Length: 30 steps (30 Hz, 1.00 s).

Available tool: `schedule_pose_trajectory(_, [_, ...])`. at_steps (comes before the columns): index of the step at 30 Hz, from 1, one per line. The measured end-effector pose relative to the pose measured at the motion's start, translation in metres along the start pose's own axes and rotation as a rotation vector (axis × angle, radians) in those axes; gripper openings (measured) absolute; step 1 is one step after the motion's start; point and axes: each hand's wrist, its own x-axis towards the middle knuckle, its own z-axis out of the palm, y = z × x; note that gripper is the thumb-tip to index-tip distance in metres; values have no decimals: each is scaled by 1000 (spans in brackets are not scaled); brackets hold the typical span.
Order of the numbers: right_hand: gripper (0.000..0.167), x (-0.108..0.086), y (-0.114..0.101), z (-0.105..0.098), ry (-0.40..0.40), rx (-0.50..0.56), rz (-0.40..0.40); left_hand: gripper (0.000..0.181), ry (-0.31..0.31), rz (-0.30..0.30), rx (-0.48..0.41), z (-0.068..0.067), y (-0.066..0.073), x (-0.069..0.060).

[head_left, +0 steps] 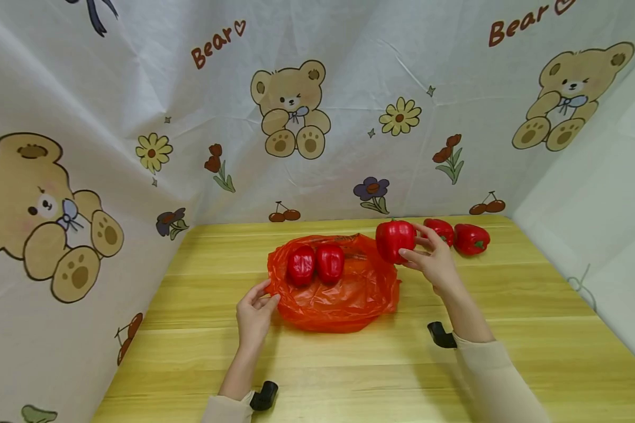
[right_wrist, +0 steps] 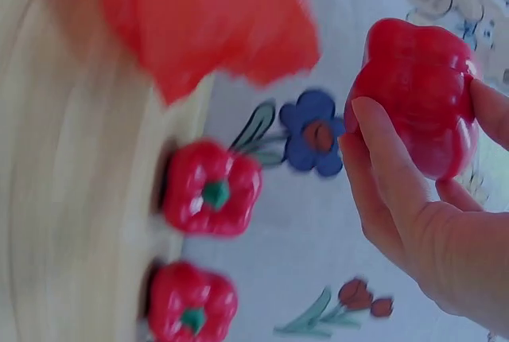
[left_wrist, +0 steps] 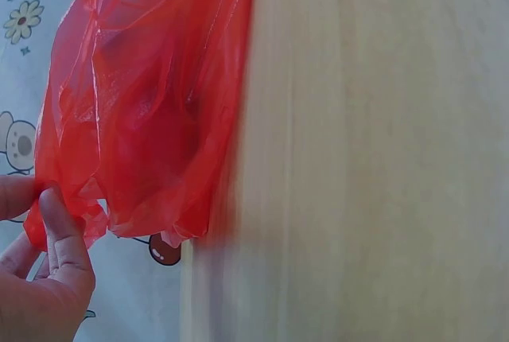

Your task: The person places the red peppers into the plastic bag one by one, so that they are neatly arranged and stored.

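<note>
An orange-red plastic bag (head_left: 344,305) lies spread wide on the wooden table, two red bell peppers (head_left: 301,266) side by side in its left part. My left hand (head_left: 255,311) pinches the bag's left rim between thumb and fingers, as the left wrist view also shows. My right hand (head_left: 431,258) grips another red bell pepper (head_left: 394,241), raised at the bag's right back edge; in the right wrist view thumb and fingers wrap this pepper (right_wrist: 417,95). Behind the right hand, two more red peppers (head_left: 471,239) rest on the table, their green stems visible in the right wrist view.
The wooden table (head_left: 349,376) meets a white cloth (head_left: 349,176) printed with bears and flowers at the back and left. A plain white cloth (head_left: 614,235) hangs on the right. Black camera mounts (head_left: 441,335) stick out at both wrists.
</note>
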Motion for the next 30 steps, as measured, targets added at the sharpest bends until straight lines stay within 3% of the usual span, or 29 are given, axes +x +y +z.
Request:
schedule_pose_trajectory(6, [70, 3, -4, 32, -13, -75, -7, 41, 4, 1, -2, 0, 0, 0])
schedule_pose_trajectory(12, [70, 7, 3, 56, -17, -140, 46, 41, 5, 4, -5, 0, -1, 0])
schedule_pose_trajectory(18, [68, 13, 14, 66, 16, -181, 43, 40, 4, 9, -8, 0, 0, 0])
schedule_pose_trajectory(30, [66, 15, 32, 81, 89, -425, -72, 40, -3, 7, 1, 0, 1, -1])
